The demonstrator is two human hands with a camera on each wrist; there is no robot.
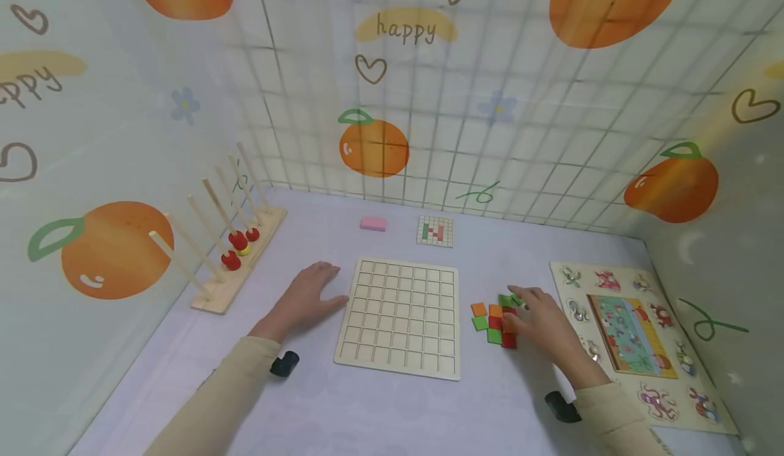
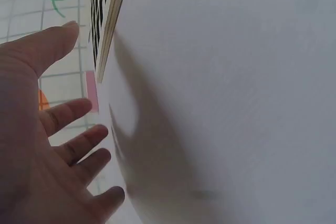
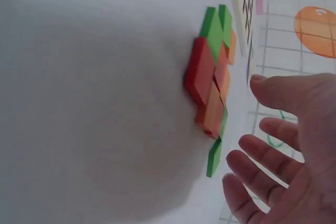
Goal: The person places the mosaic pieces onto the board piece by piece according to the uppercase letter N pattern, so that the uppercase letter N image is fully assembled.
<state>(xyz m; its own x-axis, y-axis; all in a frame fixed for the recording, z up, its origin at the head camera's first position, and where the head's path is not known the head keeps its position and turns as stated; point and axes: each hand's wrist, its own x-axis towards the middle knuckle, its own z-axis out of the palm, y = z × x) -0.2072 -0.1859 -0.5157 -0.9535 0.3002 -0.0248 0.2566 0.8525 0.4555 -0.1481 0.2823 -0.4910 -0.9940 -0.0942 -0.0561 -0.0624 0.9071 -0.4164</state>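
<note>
A pale wooden grid board [image 1: 401, 316] with square recesses lies on the table between the hands, no tiles in it. Just off its left edge, my left hand [image 1: 308, 297] has its fingers spread and holds nothing; the left wrist view shows the board's side [image 2: 113, 24] beyond the thumb. My right hand [image 1: 542, 323] hovers over a loose group of red, green and orange square tiles [image 1: 495, 322], partly covering them. In the right wrist view its fingers [image 3: 257, 171] are apart, with no tile between them, and the tiles [image 3: 202, 72] lie on the table.
Behind the board are a pink block [image 1: 373, 224] and a small pattern card [image 1: 435, 231]. A wooden peg rack [image 1: 223, 292] with red and yellow beads stands at left. At right lies a picture puzzle board [image 1: 637, 388] with sea animal pieces, close to the right forearm.
</note>
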